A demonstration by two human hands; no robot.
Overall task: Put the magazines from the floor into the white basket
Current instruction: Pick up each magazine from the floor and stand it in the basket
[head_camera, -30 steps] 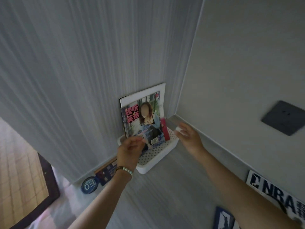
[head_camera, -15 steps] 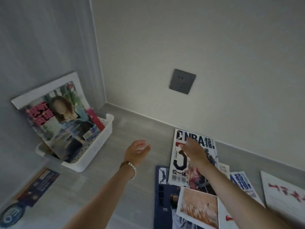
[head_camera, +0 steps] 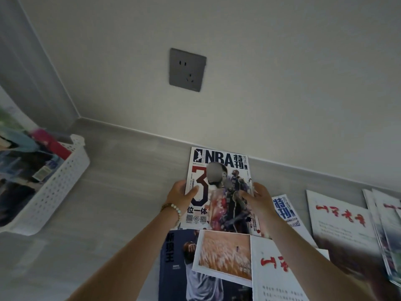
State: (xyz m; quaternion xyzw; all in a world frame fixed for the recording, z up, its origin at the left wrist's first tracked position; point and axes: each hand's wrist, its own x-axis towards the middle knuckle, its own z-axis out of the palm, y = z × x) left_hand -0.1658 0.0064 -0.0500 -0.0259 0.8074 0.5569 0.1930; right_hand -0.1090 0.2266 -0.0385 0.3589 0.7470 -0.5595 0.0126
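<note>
- NBA magazine [head_camera: 219, 192] was on the pile of magazines [head_camera: 219, 257] by the wall, front edge raised.
- Left hand [head_camera: 181, 195] pinched its left edge, thumb on the cover.
- Right hand [head_camera: 257, 203] gripped the right edge.
- Basket [head_camera: 58, 183] sat well apart at left, already holding a magazine.
- Socket [head_camera: 187, 69] on the wall above.
</note>
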